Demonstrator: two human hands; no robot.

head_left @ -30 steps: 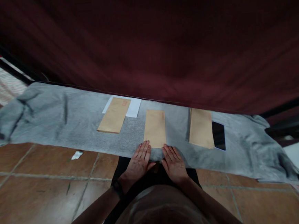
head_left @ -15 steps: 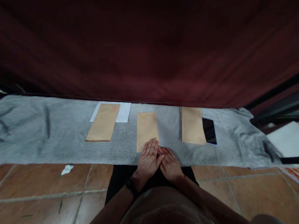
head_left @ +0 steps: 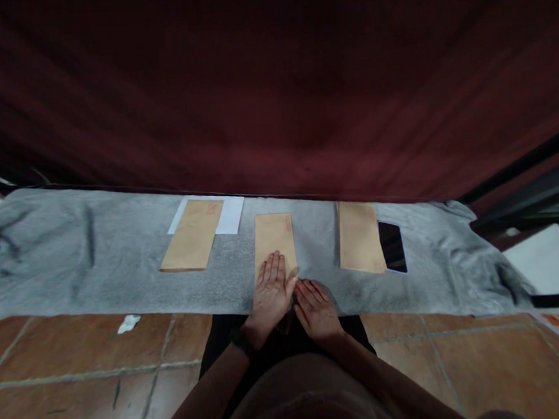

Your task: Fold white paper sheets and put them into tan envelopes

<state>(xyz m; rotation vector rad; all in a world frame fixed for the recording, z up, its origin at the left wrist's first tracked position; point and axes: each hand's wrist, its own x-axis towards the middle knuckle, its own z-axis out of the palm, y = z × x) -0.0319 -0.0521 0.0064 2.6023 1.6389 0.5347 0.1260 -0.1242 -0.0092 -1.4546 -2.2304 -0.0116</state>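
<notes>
Three brown envelopes lie on a grey cloth [head_left: 94, 263] spread over the floor. My left hand [head_left: 270, 293] lies flat, fingers stretched out, on the near end of the middle envelope [head_left: 274, 237]. My right hand [head_left: 315, 309] rests flat on the cloth just right of it, fingers out, touching the left hand's thumb side. The left envelope [head_left: 192, 243] lies partly over a white sheet [head_left: 231, 213]. The right envelope [head_left: 359, 237] lies next to a black phone [head_left: 391, 246].
A dark red curtain [head_left: 270, 87] hangs over the far edge of the cloth. Brown floor tiles [head_left: 71, 387] run along the near side, with a white paper scrap [head_left: 128, 323] on them. A white board [head_left: 549, 260] lies at the right.
My left hand slid forward onto the middle envelope's near end. My right hand moved in beside it. The view shifted slightly to the right.
</notes>
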